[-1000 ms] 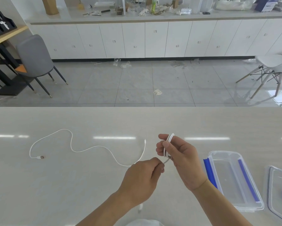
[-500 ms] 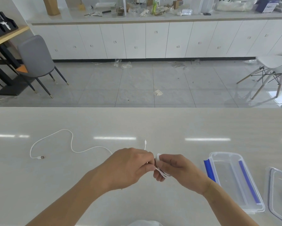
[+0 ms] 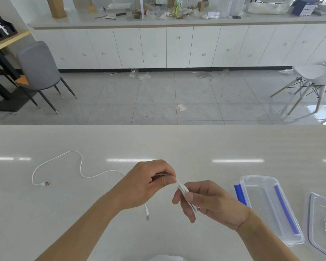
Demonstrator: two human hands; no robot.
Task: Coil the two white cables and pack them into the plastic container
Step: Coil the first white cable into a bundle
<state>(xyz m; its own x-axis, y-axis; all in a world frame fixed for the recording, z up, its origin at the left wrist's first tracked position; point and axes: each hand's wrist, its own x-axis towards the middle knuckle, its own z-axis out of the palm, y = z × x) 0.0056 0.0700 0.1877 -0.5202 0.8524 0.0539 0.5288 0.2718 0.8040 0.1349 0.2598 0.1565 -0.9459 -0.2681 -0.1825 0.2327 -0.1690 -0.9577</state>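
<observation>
White coil sits pinched in the right hand fingers, kept flat for winding — the left hand grips its loose tail. Second cable lies far left; plastic container waits open, just right.

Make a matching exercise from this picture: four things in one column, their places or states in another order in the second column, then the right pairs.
1. coiled cable
2. loose cable
3. container
4. lid

A. at the far right edge, flat on the table
B. held between both hands
C. open, beside the right wrist
D. lying unwound on the table, left

Pairs: 1-B, 2-D, 3-C, 4-A
</observation>
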